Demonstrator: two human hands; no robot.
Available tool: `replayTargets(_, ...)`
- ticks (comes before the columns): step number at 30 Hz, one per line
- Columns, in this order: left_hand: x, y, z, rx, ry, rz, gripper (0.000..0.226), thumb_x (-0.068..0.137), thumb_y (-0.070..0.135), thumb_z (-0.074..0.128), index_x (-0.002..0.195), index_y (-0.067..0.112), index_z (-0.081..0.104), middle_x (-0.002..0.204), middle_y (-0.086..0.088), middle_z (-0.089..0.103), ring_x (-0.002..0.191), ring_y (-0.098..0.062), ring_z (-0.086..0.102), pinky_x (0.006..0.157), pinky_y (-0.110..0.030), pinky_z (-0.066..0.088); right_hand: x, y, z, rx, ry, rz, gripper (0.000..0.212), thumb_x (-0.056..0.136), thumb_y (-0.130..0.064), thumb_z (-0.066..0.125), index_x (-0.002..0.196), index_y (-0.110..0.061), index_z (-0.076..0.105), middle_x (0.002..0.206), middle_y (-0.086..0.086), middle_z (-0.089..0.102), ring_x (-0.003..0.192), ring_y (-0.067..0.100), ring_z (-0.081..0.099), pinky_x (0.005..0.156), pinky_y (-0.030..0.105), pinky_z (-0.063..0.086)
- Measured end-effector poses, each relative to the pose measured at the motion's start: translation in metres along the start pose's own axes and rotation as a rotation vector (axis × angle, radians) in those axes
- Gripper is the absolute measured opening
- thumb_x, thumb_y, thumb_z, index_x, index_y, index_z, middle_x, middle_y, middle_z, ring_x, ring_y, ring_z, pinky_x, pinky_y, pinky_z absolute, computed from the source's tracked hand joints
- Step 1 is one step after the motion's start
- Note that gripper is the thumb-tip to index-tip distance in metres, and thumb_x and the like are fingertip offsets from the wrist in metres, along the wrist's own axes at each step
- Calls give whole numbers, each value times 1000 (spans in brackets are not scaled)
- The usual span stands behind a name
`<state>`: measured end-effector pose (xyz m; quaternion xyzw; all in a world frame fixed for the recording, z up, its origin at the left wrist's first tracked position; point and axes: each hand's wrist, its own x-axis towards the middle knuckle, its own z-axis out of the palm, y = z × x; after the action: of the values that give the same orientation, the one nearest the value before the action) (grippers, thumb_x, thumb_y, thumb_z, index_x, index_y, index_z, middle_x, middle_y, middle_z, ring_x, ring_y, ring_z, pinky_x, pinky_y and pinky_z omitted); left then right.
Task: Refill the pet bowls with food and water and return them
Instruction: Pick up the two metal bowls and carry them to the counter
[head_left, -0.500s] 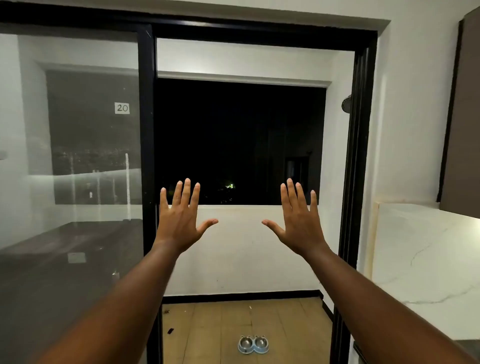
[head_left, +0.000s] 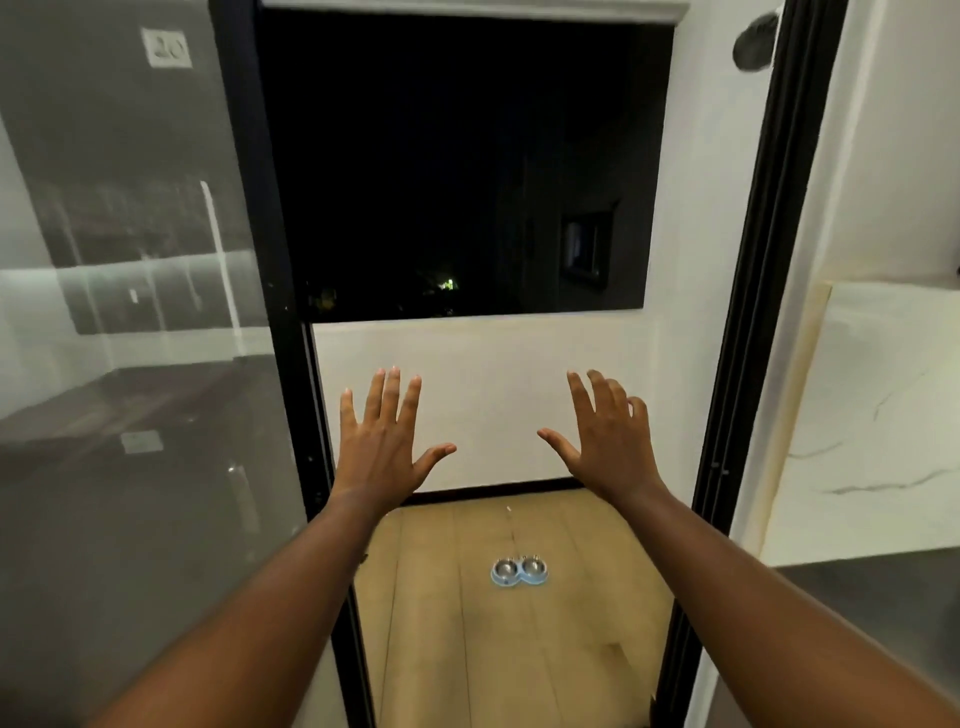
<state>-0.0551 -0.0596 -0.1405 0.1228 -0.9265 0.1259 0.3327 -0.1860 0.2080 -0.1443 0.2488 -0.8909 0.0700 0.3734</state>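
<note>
A light-blue double pet feeder (head_left: 518, 571) with two small steel bowls sits on the tan floor beyond an open doorway, far below my hands. My left hand (head_left: 384, 447) is raised in the air with fingers spread and holds nothing. My right hand (head_left: 605, 439) is raised beside it, fingers apart and slightly curled, also holding nothing. Both hands hover well above and short of the feeder. What the bowls contain cannot be told from here.
A black-framed sliding glass panel (head_left: 130, 364) fills the left. The black door frame (head_left: 737, 364) bounds the opening on the right. A white marble-patterned counter (head_left: 878, 426) stands at the right. A low white wall (head_left: 493, 405) with a dark opening above closes the far side.
The view has tilted down and moved closer to the doorway, so the feeder sits higher in the picture. Both hands stay raised and spread; the right fingers have curled a little.
</note>
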Motion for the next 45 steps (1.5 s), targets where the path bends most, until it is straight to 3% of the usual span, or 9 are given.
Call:
replayTargets(7,1,14,116,-22,-144,7,99,85,83,16,158,17,9,166,-15,15,155,-30,7,120,-63,14,1,18,104,40,-119,36,86,91,-73,33,155,-15,31,153,17,43,138,36,44,104,55,42)
replayTargets(14,55,61,220,-91,-321,-90,105,81,87,11,159,18,1,168,-11,4,155,-28,-2,122,-61,9,43,67,215,215,-247,206,86,93,-73,38,158,-20,19,161,14,30,145,34,35,111,54,35)
replayTargets(21,112,97,300,-85,-439,-105,107,78,90,8,159,19,8,167,-11,12,156,-27,3,122,-60,10,94,106,317,190,-354,158,84,91,-72,42,152,-16,33,151,16,45,135,34,47,98,51,46)
replayTargets(28,144,84,366,-127,-542,-138,111,75,92,14,158,19,7,168,-9,10,155,-27,3,122,-59,13,119,96,402,227,-470,154,82,90,-69,48,151,-15,38,149,16,47,130,36,51,99,53,43)
replayTargets(32,162,68,413,-161,-613,-150,114,72,93,12,158,19,6,168,-10,10,155,-28,4,121,-59,16,134,90,454,186,-494,114,81,88,-68,50,145,-11,45,136,16,58,117,36,60,91,50,47)
replayTargets(37,193,61,481,-216,-644,-138,112,72,91,19,158,19,12,166,-9,17,155,-27,10,119,-59,18,155,94,502,177,-548,240,79,90,-65,55,146,-10,45,139,16,55,121,37,58,91,50,47)
replayTargets(42,232,64,534,-231,-682,-86,123,62,95,-3,158,20,10,166,-9,17,155,-27,10,119,-59,22,173,98,539,139,-627,213,77,92,-65,51,148,-14,40,142,13,53,126,32,54,95,48,46)
replayTargets(45,262,64,567,-238,-703,-73,124,61,95,-5,158,19,10,166,-10,17,155,-28,11,118,-58,21,186,104,573,117,-685,220,77,93,-65,47,150,-14,37,145,12,50,129,30,51,98,47,45)
